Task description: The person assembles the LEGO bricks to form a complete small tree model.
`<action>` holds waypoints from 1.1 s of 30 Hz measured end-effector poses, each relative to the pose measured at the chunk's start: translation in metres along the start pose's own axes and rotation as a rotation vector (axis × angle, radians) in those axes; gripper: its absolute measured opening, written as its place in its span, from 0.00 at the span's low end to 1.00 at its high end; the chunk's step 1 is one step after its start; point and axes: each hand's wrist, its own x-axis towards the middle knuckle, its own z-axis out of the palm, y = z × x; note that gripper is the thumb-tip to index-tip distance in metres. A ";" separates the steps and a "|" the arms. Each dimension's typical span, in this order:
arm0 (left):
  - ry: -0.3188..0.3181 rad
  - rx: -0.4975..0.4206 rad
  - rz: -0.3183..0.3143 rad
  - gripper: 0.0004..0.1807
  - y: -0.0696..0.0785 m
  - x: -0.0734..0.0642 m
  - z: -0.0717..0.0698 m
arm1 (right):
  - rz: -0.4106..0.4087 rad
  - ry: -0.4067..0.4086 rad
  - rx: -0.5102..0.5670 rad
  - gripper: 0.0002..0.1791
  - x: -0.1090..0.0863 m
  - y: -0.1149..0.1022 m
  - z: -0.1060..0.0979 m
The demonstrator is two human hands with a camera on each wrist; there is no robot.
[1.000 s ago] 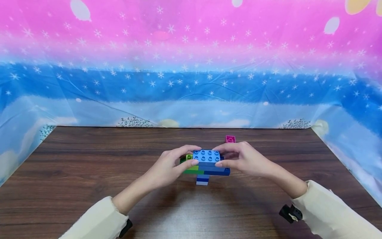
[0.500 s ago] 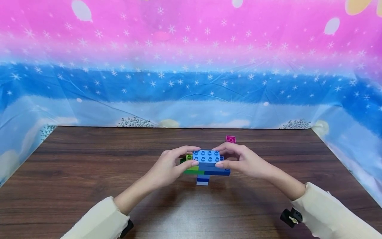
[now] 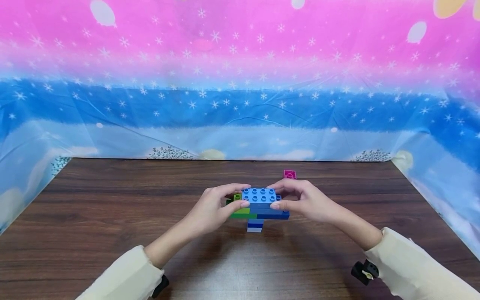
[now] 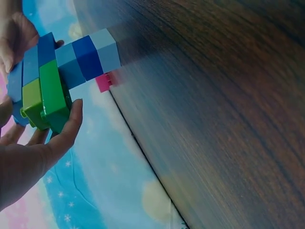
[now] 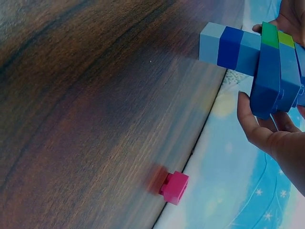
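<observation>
In the head view a light blue toy brick (image 3: pixel 258 195) with round studs tops a stack of building bricks at the middle of the table. My left hand (image 3: pixel 215 208) grips its left end and my right hand (image 3: pixel 311 200) its right end, thumbs on the near side. Under it lie a lime brick (image 4: pixel 32 98) and a blue one (image 5: pixel 288 71). A green brick (image 4: pixel 52 88) and a dark blue brick (image 5: pixel 266 81) form the layer below. Three small bricks in blue shades make the column (image 5: pixel 229 47) that stands on the table. Little fingers extend beside the lower layer.
A pink brick (image 3: pixel 290 174) lies on the wooden table (image 3: pixel 112 200), behind the right hand. Patterned cloth (image 3: pixel 240 104) hangs along the table's back and sides. Black wrist straps (image 3: pixel 364 271) show by the sleeves.
Both hands keep their hold on the stack, with only a very slight shift of the fingers and sleeves. The bricks stay in place.
</observation>
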 end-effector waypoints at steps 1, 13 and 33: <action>0.000 -0.001 -0.005 0.21 0.000 0.000 0.000 | 0.002 0.001 0.004 0.21 0.000 0.000 0.000; -0.004 -0.004 -0.024 0.21 0.002 0.000 0.000 | 0.030 0.019 0.015 0.20 0.001 -0.002 0.000; -0.030 -0.067 -0.083 0.21 0.002 0.001 -0.001 | 0.049 -0.094 -0.023 0.20 0.003 0.004 -0.013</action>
